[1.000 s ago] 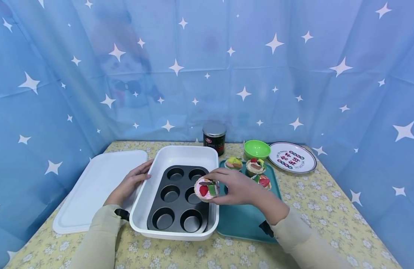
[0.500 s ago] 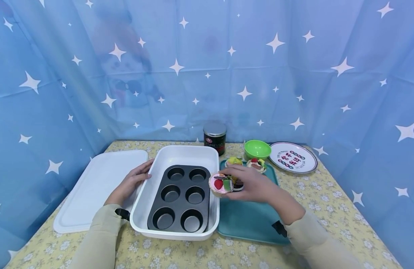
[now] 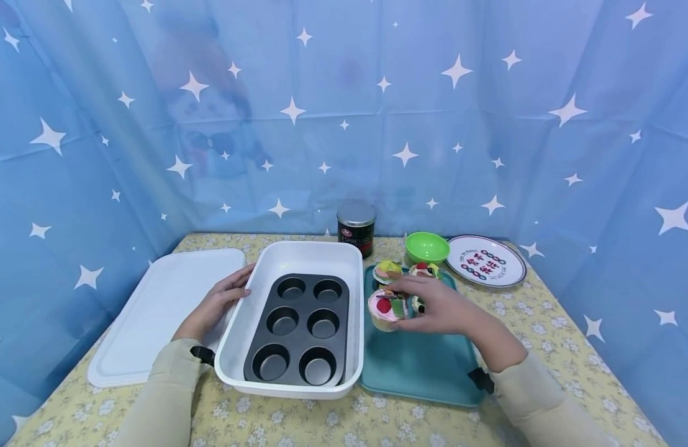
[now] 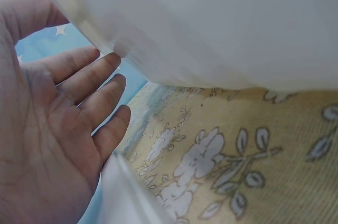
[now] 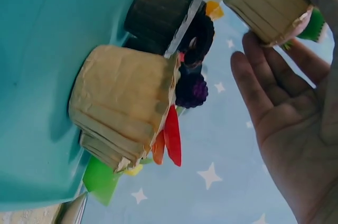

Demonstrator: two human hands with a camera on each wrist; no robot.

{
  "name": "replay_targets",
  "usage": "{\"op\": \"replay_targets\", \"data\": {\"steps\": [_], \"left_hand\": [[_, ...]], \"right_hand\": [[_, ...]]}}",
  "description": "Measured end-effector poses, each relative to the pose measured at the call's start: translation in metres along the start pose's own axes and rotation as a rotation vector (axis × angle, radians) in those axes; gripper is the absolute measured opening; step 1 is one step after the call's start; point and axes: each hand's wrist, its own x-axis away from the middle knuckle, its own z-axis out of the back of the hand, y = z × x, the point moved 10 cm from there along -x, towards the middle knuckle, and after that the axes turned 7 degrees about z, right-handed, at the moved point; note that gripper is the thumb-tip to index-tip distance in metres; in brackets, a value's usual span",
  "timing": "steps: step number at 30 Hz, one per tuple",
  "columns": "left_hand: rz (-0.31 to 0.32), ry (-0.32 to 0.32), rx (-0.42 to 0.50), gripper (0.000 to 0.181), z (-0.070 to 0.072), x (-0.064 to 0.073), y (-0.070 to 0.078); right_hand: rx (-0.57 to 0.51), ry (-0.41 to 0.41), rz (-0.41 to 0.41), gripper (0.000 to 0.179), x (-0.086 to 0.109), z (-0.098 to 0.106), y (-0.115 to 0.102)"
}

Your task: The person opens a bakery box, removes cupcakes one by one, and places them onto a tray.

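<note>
My right hand (image 3: 441,307) pinches a toy cupcake (image 3: 384,311) with pink icing, a red berry and a green piece on top. It hangs over the teal tray (image 3: 422,366), near the other cupcakes there. In the right wrist view the held cupcake (image 5: 266,7) shows its tan pleated wrapper, between thumb and fingers. My left hand (image 3: 218,304) lies against the left rim of a deep white pan (image 3: 288,248); the left wrist view shows its fingers (image 4: 95,78) fairly straight, fingertips at the pan's wall. Inside the pan sits a dark muffin tin (image 3: 303,326) with bare cups.
Cupcakes on the tray include a yellow-topped one (image 3: 387,270) and a tan-wrapped one (image 5: 121,100). Behind stand an espresso can (image 3: 356,231), a green bowl (image 3: 428,248) and a printed plate (image 3: 486,261). A white lid (image 3: 159,316) lies left of the pan.
My right hand has carried the pink cupcake rightward from above the muffin tin to over the teal tray. The left hand stays at the pan's rim.
</note>
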Motion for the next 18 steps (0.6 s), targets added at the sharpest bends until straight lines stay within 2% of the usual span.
{"op": "replay_targets", "data": {"steps": [3,10,18], "left_hand": [[0.0,0.001,0.003,0.065,0.0,0.0,0.0],[-0.001,-0.006,0.006,0.065,0.0,0.0,0.0],[-0.007,-0.004,0.004,0.065,0.0,0.001,0.001]], "right_hand": [[-0.046,-0.068,-0.017,0.058,0.001,-0.007,0.003],[-0.138,-0.244,-0.117,0.063,0.006,-0.035,0.009],[-0.201,-0.322,-0.118,0.061,0.008,-0.05,0.008]]}}
